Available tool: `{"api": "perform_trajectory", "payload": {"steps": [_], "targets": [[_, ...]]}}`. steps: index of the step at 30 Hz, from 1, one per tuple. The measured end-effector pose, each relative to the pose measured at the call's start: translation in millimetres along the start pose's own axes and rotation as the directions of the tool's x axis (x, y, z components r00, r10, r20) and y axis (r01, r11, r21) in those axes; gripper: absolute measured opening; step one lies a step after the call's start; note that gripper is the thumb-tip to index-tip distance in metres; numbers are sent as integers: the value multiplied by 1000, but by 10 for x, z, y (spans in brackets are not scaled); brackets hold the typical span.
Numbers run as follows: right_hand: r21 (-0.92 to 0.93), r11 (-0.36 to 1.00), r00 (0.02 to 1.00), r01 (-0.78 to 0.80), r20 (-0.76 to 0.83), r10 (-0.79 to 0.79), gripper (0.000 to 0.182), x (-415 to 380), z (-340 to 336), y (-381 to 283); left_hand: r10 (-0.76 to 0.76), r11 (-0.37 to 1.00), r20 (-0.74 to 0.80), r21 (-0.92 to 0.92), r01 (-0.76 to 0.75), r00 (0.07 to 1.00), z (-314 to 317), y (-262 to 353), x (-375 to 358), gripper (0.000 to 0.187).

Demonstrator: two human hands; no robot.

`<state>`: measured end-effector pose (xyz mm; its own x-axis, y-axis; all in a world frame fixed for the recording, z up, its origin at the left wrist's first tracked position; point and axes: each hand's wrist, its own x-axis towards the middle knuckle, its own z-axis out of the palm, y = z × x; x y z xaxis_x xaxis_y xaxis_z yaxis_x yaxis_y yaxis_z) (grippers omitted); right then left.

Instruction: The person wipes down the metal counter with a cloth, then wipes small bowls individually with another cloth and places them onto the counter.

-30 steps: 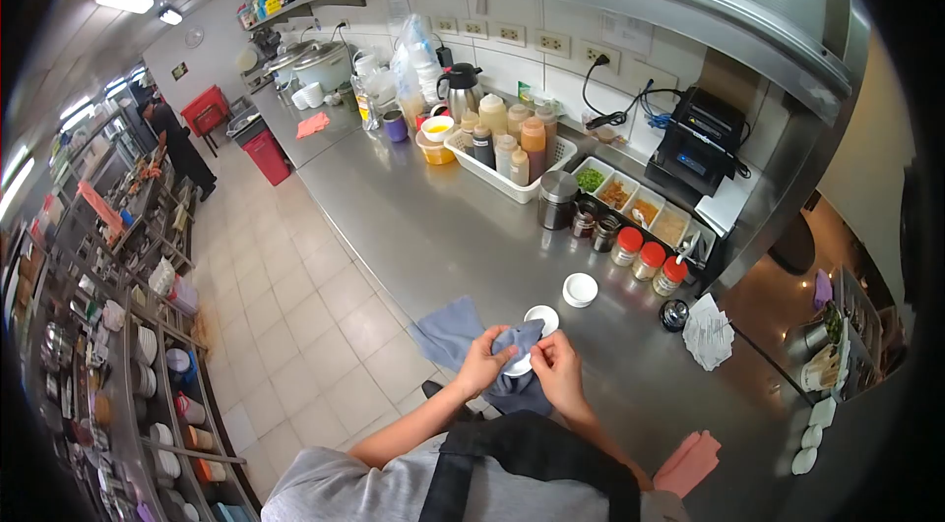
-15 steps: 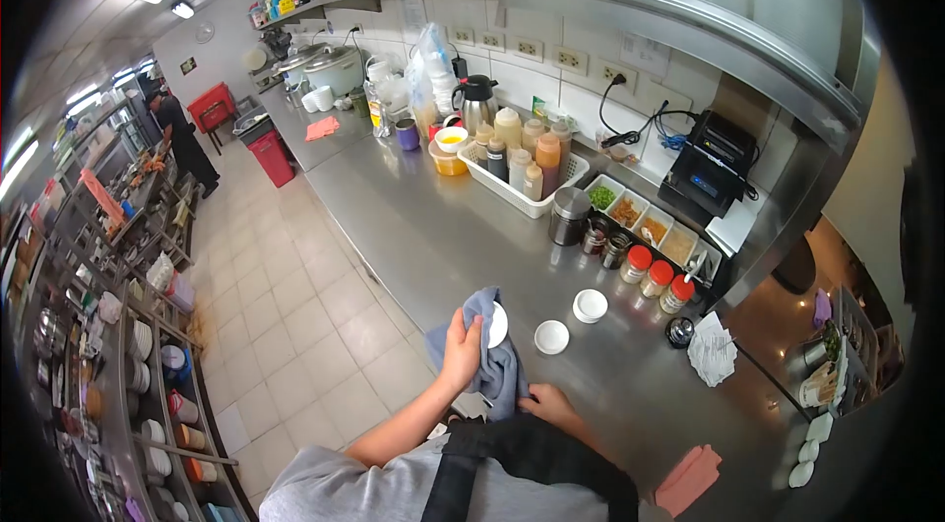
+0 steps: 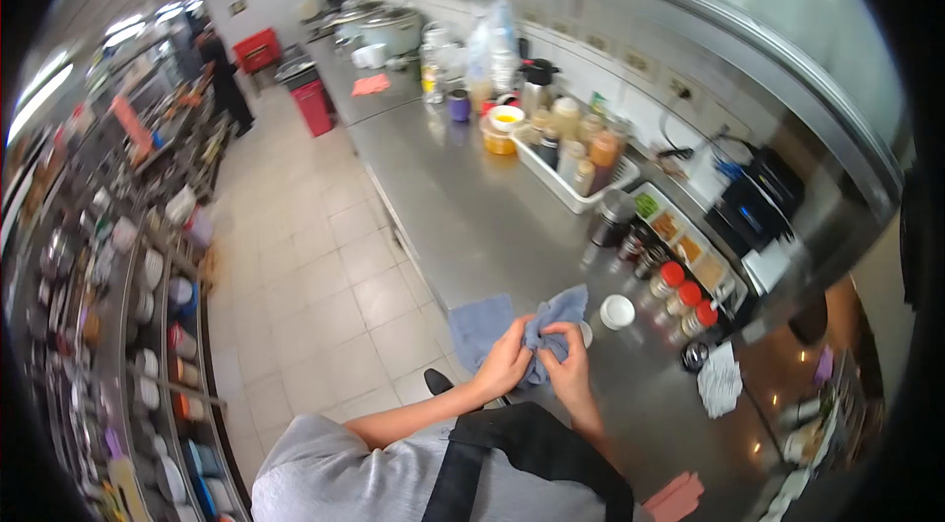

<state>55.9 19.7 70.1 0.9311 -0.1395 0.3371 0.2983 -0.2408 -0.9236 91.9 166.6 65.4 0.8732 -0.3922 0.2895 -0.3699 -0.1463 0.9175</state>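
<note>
A blue-grey cloth [image 3: 480,327] is bunched between my two hands, near the front edge of the steel counter [image 3: 433,217]. My left hand [image 3: 506,359] is closed round the left part of it, and one flap spreads out to the left over the edge. From the right, my right hand [image 3: 565,361] pinches the folds, its fingers close to those of the left. Any dish inside the folds is hidden. Just beyond my right hand sits a small white bowl [image 3: 617,311], and a second white bowl [image 3: 587,334] peeks out from behind my fingers.
Red-capped shakers [image 3: 683,300] line the counter by a topping tray [image 3: 689,248]. Farther back are a white basket [image 3: 559,184] of sauce bottles and an orange tub [image 3: 499,138]. A pink cloth [image 3: 675,498] lies at lower right. Shelves [image 3: 167,355] flank the aisle, where a person [image 3: 224,79] stands.
My right hand has come up from the cloth's lower end to meet the left. The white dish seen in the cloth is out of sight. The view has shifted and blurred.
</note>
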Motion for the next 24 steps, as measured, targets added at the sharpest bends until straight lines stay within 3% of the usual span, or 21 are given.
{"api": "perform_trajectory", "payload": {"steps": [2,5,6,9,12,15,17,18,21,24], "targets": [[124,990,988,-60,-136,77,32,-2,161,-24,14,997,42,78,-17,999,-103,-99,-31,48],[-98,994,998,-40,-60,35,38,64,255,-14,-96,995,39,33,95,995,-249,97,-165,46],[-89,996,1000,-25,-14,24,36,77,313,17,-71,996,-32,46,73,997,-252,46,-224,45],[-220,949,951,-226,162,264,41,90,464,-204,-130,982,-118,121,144,984,-416,1,-339,45],[-82,996,961,-39,271,60,47,97,645,-138,-141,971,-232,157,180,962,-605,50,-428,42],[222,974,930,-39,364,-46,52,139,762,-107,-181,955,-343,162,248,922,-734,151,-450,35],[135,991,915,1,400,-55,50,170,747,-248,-229,941,-379,152,304,897,-773,165,-473,31],[90,996,910,22,411,-57,49,187,743,-312,-54,953,-422,249,173,905,-740,35,-474,28],[-101,993,960,56,280,-25,44,132,762,-238,-85,940,-337,284,188,938,-709,52,-446,26],[-233,972,975,-21,211,71,40,135,666,-184,-173,952,-322,188,242,931,-580,159,-360,32]]}}
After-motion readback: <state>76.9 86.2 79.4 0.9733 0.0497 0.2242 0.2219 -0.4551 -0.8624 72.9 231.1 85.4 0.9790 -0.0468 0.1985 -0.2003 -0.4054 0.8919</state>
